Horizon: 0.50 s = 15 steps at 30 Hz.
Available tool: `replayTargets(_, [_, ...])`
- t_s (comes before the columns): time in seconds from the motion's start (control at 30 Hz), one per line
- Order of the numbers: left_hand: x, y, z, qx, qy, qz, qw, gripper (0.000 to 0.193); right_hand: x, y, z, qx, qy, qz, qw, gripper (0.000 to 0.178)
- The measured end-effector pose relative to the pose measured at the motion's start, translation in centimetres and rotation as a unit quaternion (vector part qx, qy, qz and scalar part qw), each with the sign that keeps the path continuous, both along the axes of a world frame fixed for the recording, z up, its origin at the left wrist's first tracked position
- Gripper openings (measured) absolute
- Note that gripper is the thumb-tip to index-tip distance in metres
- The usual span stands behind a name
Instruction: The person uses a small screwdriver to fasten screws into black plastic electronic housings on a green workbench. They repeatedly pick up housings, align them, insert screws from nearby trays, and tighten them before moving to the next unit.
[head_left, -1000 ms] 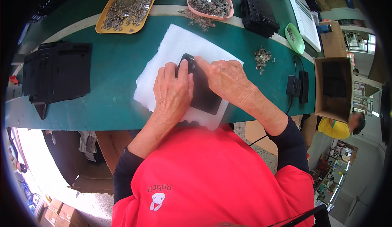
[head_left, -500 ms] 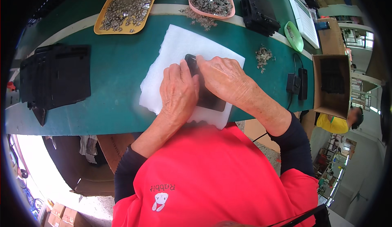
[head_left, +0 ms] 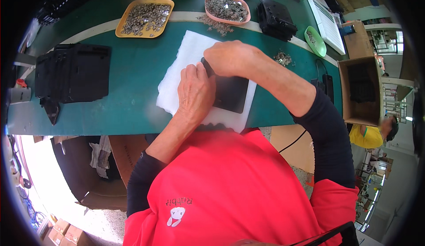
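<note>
A flat black rectangular panel (head_left: pixel 232 93) rests on a white foam sheet (head_left: pixel 174 75) right in front of me. My left hand (head_left: pixel 195 91) is closed along the panel's left side, fingers bent together and thumb hidden behind them, steadying it. At the panel's far-left corner, my right hand (head_left: pixel 230 59) is curled with the knuckles up. Its fingertips point down and are hidden, so whatever they pinch cannot be made out.
Beyond the foam stand a yellow tray (head_left: pixel 146 18), a pink tray (head_left: pixel 227 8) and a green bowl (head_left: pixel 315 41) of small metal parts. Stacks of black panels sit left (head_left: pixel 75 73) and back right (head_left: pixel 275 18). An open carton (head_left: pixel 362 91) is at the right edge; another person (head_left: pixel 369 133) appears beyond.
My right hand has risen and shifted away from me, its forearm swinging out to the right and baring more of the panel. My left hand stays on the panel. The whole view has shifted slightly.
</note>
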<state>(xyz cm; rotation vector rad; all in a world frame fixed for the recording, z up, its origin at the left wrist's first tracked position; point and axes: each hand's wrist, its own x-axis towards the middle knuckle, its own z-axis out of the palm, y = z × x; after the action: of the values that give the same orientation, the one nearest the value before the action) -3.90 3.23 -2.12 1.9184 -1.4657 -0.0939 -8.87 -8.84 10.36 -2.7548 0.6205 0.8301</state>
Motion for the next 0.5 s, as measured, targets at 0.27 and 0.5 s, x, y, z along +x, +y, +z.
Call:
replayTargets(0.27, [-0.5, 0.4, 0.3, 0.018, -0.043, 0.031, 0.998, 0.047, -3.3, -1.1, -1.1, 0.001, -0.064, -0.053, 0.997, 0.022])
replayTargets(0.5, [-0.5, 0.6, 0.4, 0.033, -0.042, 0.025, 0.998, 0.048, -7.5, -0.5, -4.0, -0.023, -0.168, -0.051, 0.984, 0.025])
